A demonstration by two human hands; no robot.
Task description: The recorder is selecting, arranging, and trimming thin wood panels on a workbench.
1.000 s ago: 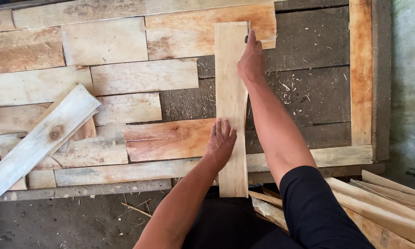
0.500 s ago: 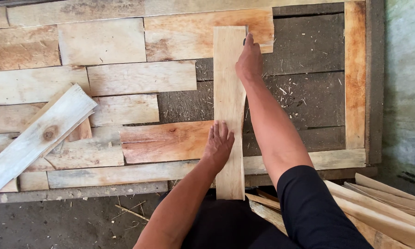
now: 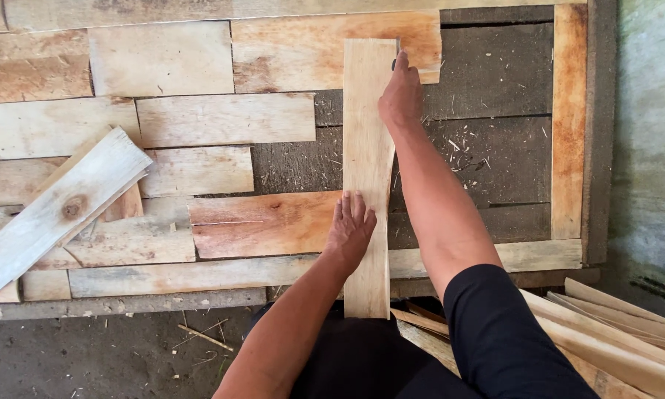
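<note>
**A:** What lies closest to us?

**B:** We look straight down from a head camera. Nearest are our dark-clothed lap and, at lower right, a stack of thin wood offcuts. Both bare forearms reach away from us onto a pale upright plank, which lies lengthwise across a flat panel of boards on the dark ground.

**A:** How much of the panel looks filled?

**B:** We judge it partly done. The left and middle are covered with short boards laid side by side in rows, and a reddish board sits just left of the plank, under our near hand. The right part shows bare dark backing strewn with wood chips, bordered by an orange side strip. One loose knotted board lies slanted over the left rows.

**A:** And the hands?

**B:** Our left hand lies flat, fingers spread and extended, pressing the plank's lower part and holding nothing. Farther off, our right hand rests on the plank's upper right edge, fingers curled; a small dark thing shows at its fingertips, but we cannot tell what it is.
</note>
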